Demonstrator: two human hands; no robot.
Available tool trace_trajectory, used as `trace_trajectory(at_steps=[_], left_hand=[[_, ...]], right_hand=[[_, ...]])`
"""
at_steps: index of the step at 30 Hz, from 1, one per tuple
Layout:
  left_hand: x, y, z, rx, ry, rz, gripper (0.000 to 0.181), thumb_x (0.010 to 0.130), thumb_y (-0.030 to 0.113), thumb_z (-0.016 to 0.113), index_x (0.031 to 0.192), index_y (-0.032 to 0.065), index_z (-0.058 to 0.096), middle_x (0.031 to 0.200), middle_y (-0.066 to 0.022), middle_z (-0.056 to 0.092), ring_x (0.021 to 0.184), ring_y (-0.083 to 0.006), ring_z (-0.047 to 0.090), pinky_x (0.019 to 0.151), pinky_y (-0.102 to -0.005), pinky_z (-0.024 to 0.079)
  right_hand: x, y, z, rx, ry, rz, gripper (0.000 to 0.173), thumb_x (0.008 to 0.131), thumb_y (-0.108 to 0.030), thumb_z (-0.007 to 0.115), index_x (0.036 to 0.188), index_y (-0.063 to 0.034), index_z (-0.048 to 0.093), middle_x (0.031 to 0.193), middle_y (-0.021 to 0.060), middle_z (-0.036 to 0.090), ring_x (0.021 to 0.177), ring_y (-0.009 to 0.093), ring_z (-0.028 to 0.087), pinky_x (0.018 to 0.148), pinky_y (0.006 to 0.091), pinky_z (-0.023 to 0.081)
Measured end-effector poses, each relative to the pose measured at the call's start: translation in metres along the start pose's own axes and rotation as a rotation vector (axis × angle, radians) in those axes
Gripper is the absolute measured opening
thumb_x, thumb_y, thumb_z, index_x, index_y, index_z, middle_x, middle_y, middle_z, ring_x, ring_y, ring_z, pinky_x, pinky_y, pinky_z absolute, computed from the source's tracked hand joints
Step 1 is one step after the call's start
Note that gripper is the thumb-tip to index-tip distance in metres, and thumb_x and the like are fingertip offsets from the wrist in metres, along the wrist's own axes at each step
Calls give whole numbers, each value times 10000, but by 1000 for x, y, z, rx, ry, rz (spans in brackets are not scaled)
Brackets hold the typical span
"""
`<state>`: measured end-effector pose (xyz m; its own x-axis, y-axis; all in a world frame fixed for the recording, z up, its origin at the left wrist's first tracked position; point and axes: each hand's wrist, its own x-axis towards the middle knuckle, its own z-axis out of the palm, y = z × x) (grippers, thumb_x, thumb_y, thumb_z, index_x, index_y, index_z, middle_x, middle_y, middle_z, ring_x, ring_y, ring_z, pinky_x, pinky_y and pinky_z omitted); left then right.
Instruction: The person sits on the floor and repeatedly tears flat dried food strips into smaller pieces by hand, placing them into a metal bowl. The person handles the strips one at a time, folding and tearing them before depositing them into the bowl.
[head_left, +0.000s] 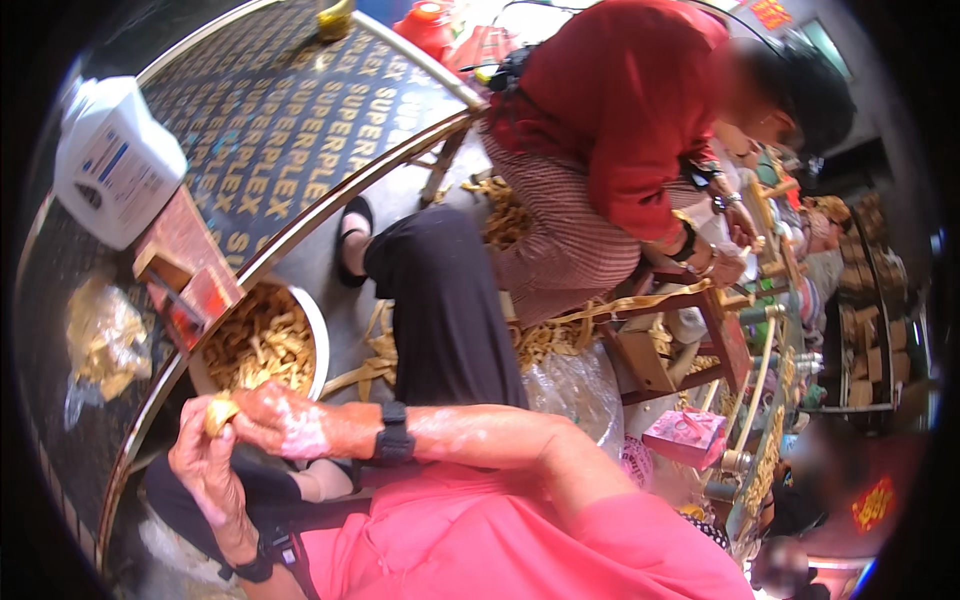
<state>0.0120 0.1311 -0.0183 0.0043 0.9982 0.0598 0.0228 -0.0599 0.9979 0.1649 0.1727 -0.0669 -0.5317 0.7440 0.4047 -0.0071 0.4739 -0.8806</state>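
Observation:
My left hand (211, 457) and my right hand (289, 424) meet at the lower left, both gripping a small folded tan piece (220, 415). Fingers cover part of it, and its material is hard to tell. Just beyond my hands stands a white-rimmed round tub (321, 330) filled with many tan, twisted or knotted pieces (259, 341). A dark band circles each of my wrists.
The table (270, 97) bears a white plastic jug (120, 161), a reddish board (199, 247) with a block and metal bar, and a plastic bag (109, 337) of tan pieces. A person in red (615, 112) works close by, beside a wooden stool (712, 322).

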Motion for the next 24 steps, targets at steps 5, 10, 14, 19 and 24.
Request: trace_trajectory(at_steps=[5,10,14,19,24], left_hand=[[-14,-28,-7,-230,123,-114,247,864,105,597,1037,-70,582,1243,-110,503,1006,-126,537,854,-228,409],[-27,-8,-14,-348,102,-205,456,880,151,598,1268,-56,481,1236,-88,541,1082,-145,522,970,-292,380],[-30,17,-6,-334,-39,-290,355,871,135,598,1164,-54,530,1114,-60,564,927,-86,556,837,-223,427],[-45,19,-12,-432,-204,-265,282,837,91,590,1069,-59,536,1134,-55,494,787,-65,552,731,-170,433],[-75,0,-16,-741,-115,-208,339,789,126,595,1098,-5,547,1319,-108,403,1091,-142,474,971,-274,373]], right_hand=[[-9,-19,-3,92,22,39,165,894,-152,468,847,6,478,702,203,532,664,405,543,593,471,398],[-11,-33,-2,165,-80,40,169,931,-139,412,878,19,440,667,212,536,676,427,543,602,481,405],[-20,-53,-16,160,-115,-2,191,957,-167,424,882,9,435,610,204,517,587,417,524,540,460,396],[-29,-84,-28,247,-203,92,235,942,-198,454,889,26,504,705,217,600,663,405,581,587,447,436],[-40,-89,-13,309,-64,-56,198,909,-146,474,848,41,497,672,221,590,659,406,591,587,457,448]])
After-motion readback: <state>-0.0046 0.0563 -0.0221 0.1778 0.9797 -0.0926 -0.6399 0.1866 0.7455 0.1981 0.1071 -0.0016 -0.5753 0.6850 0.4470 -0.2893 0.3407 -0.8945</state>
